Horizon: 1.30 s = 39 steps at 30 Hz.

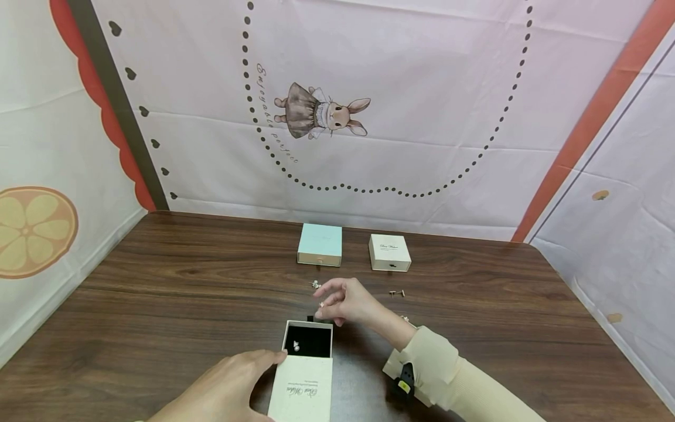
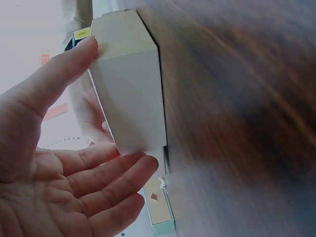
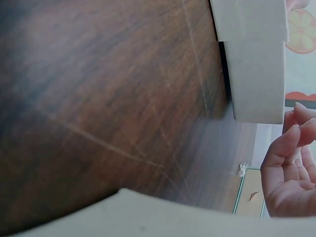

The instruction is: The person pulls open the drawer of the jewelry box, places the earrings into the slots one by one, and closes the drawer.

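A white sliding jewelry box [image 1: 302, 384] lies at the front of the table, its drawer [image 1: 332, 341] pulled partway out at the far end. On the drawer's black lining sits a small pearl earring [image 1: 296, 346]. My left hand [image 1: 227, 384] holds the box's sleeve from the left side, thumb near the front corner and index finger at the sleeve's far edge. Just past the drawer, my right hand [image 1: 345, 303] pinches a tiny pale earring [image 1: 321, 305] between thumb and index fingertips. Its details are too small to make out.
Behind the right hand stand a light-blue box [image 1: 320, 243] and a smaller white box [image 1: 389, 252]. Silver earrings [image 1: 315, 285] lie before the blue one, gold-toned studs [image 1: 396, 293] before the white one. Another pale box [image 1: 392, 364] is partly hidden under the right forearm.
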Tool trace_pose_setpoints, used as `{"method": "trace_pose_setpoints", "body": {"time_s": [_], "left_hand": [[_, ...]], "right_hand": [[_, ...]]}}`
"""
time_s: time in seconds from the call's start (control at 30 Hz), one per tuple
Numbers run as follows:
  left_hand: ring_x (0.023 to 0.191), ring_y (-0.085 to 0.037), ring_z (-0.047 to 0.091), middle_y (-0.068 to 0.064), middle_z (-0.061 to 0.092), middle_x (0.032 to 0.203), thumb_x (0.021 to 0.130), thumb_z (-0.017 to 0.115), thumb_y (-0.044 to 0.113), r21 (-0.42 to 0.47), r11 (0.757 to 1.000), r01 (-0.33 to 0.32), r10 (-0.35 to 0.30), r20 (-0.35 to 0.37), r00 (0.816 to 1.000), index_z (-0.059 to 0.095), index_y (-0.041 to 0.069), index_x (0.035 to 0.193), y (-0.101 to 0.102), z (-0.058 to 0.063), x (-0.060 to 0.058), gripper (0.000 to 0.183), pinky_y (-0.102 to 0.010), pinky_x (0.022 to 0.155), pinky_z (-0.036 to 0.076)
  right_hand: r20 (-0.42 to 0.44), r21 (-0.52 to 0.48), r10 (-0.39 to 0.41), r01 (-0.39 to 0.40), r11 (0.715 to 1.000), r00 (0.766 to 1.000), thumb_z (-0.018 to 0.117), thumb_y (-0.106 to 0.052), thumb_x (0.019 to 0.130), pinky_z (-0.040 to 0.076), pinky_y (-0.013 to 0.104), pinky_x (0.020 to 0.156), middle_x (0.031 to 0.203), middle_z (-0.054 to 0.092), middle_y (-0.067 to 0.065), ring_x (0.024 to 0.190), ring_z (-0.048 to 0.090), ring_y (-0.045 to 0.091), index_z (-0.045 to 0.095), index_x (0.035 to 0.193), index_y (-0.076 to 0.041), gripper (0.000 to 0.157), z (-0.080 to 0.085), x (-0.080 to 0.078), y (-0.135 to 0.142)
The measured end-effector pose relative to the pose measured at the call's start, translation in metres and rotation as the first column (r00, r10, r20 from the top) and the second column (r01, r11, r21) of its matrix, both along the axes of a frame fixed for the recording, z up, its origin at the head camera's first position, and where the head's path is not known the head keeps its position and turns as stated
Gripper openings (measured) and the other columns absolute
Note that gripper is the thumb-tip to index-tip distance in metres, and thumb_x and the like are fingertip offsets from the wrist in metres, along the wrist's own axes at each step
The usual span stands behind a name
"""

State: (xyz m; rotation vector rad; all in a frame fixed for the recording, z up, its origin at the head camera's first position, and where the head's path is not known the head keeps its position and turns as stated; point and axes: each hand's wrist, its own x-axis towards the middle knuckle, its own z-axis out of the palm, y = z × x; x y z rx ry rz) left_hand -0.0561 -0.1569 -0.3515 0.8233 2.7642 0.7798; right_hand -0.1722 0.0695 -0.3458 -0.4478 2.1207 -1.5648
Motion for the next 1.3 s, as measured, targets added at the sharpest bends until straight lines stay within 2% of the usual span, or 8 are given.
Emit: {"method": "trace_pose_setpoints", "body": {"time_s": [0.2, 0.47, 0.67, 0.87, 1.17, 1.3], "left_hand": [[0.100, -0.020, 0.058, -0.003, 0.060, 0.114, 0.057, 0.071, 0.065, 0.000, 1.000, 0.006, -0.006, -0.023, 1.000, 0.056, 0.006, 0.119, 0.000, -0.001, 0.000, 0.087, -0.037, 0.078, 0.049], [0.099, -0.020, 0.058, -0.002, 0.060, 0.113, 0.057, 0.073, 0.063, -0.008, 1.000, 0.005, -0.005, -0.029, 1.000, 0.056, 0.006, 0.120, 0.000, -0.002, 0.000, 0.086, -0.037, 0.078, 0.049], [0.100, -0.019, 0.058, -0.002, 0.060, 0.114, 0.057, 0.073, 0.062, -0.010, 1.000, 0.003, -0.003, -0.022, 1.000, 0.056, 0.006, 0.121, 0.000, -0.001, 0.000, 0.086, -0.036, 0.079, 0.049], [0.101, -0.020, 0.057, -0.002, 0.059, 0.115, 0.057, 0.079, 0.051, -0.025, 1.000, -0.001, 0.000, -0.017, 1.000, 0.055, 0.006, 0.122, 0.000, -0.001, 0.001, 0.082, -0.038, 0.079, 0.049], [0.102, -0.021, 0.057, -0.002, 0.059, 0.116, 0.058, 0.081, 0.047, -0.031, 1.000, 0.003, -0.004, -0.016, 1.000, 0.054, 0.006, 0.123, 0.000, 0.000, 0.000, 0.081, -0.038, 0.080, 0.048], [0.102, -0.021, 0.057, -0.002, 0.059, 0.116, 0.058, 0.081, 0.046, -0.031, 1.000, -0.002, 0.002, -0.010, 1.000, 0.054, 0.006, 0.123, 0.000, -0.001, 0.001, 0.081, -0.039, 0.080, 0.048]], "right_hand": [[-0.004, -0.001, -0.011, 0.011, 1.000, 1.000, 0.070, 0.001, 0.075, 0.040, 0.021, 0.044, 0.064, 0.064, 0.001, 0.041, 0.044, 0.007, 0.060, 0.095, 0.010, 0.023, -0.002, -0.001, 0.003], [-0.009, 0.051, -0.009, 0.010, 0.999, 1.000, 0.070, -0.002, 0.076, 0.041, 0.021, 0.045, 0.071, 0.068, 0.008, 0.040, 0.044, 0.006, 0.065, 0.097, 0.008, 0.024, 0.000, 0.001, 0.004], [-0.005, 0.047, 0.002, -0.002, 0.999, 1.000, 0.070, 0.000, 0.075, 0.040, 0.020, 0.045, 0.075, 0.069, 0.012, 0.040, 0.044, 0.006, 0.067, 0.095, 0.006, 0.021, 0.001, 0.005, 0.004], [-0.020, 0.053, 0.013, -0.012, 0.999, 1.000, 0.073, -0.001, 0.072, 0.038, 0.021, 0.043, 0.072, 0.069, 0.010, 0.041, 0.043, 0.006, 0.070, 0.089, 0.004, 0.018, 0.001, 0.010, 0.003], [-0.018, 0.062, 0.032, -0.031, 0.998, 0.999, 0.075, -0.001, 0.070, 0.036, 0.021, 0.042, 0.074, 0.069, 0.012, 0.038, 0.041, 0.007, 0.071, 0.089, 0.004, 0.020, 0.002, 0.017, 0.005], [-0.022, 0.071, 0.067, -0.065, 0.995, 0.998, 0.075, -0.002, 0.070, 0.036, 0.020, 0.042, 0.073, 0.069, 0.011, 0.038, 0.040, 0.006, 0.071, 0.087, 0.004, 0.018, 0.000, 0.018, 0.005]]}}
